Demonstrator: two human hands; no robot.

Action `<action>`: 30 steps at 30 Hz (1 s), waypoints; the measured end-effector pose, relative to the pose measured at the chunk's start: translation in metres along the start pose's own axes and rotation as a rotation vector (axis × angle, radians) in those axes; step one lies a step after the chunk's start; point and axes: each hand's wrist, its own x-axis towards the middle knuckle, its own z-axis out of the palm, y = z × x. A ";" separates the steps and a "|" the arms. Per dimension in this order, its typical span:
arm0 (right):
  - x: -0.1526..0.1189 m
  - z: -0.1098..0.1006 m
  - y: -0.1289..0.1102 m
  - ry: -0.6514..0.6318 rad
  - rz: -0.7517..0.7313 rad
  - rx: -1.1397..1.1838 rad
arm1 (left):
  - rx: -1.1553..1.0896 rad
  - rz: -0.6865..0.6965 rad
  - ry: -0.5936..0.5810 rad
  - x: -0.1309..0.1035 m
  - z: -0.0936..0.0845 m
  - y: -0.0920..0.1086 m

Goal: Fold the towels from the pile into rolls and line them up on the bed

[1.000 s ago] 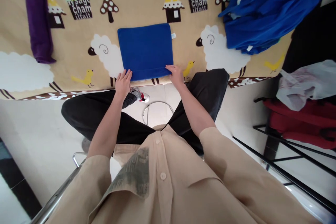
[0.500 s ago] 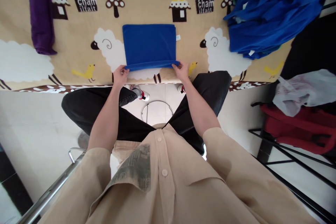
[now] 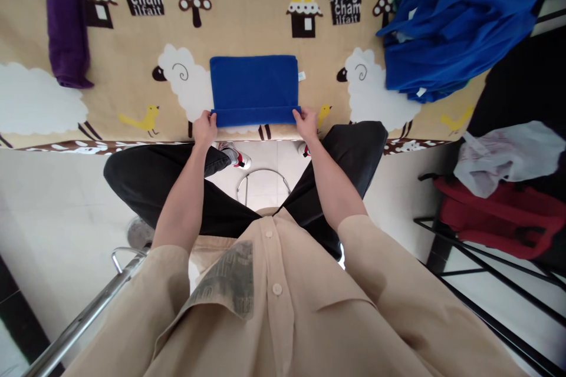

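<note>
A folded blue cloth [image 3: 255,83] lies near the front edge of the table, its near edge turned over in a flat band. My left hand [image 3: 206,127] pinches the left end of that band between thumb and fingers. At the band's right end, my right hand [image 3: 306,123] holds the corner in the same way. A small white tag sticks out from the cloth's right side.
The patterned tablecloth [image 3: 247,17] covers the table. A rolled purple cloth [image 3: 67,23] lies at the left, a heap of blue cloths [image 3: 455,29] at the right. Beyond the right edge are a white plastic bag [image 3: 508,153] and a red item [image 3: 499,215].
The turned-over band at the near edge has become wider and flatter. The cloth's far edge has come closer to me, with both hands still on the band's ends.
</note>
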 end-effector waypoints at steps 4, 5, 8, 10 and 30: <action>0.001 0.001 -0.005 0.020 0.043 -0.067 | 0.039 -0.078 -0.050 -0.004 -0.001 0.003; 0.002 0.000 -0.005 0.024 0.058 -0.099 | 0.037 -0.091 -0.060 -0.004 -0.002 0.004; 0.006 -0.005 -0.004 0.039 0.115 -0.195 | 0.010 -0.115 -0.054 -0.003 -0.004 0.004; 0.009 -0.012 -0.001 0.064 0.158 -0.224 | -0.005 -0.123 -0.072 0.000 -0.007 0.004; -0.033 -0.019 -0.055 -0.257 -0.431 -0.587 | 0.243 0.503 -0.292 -0.037 -0.035 0.045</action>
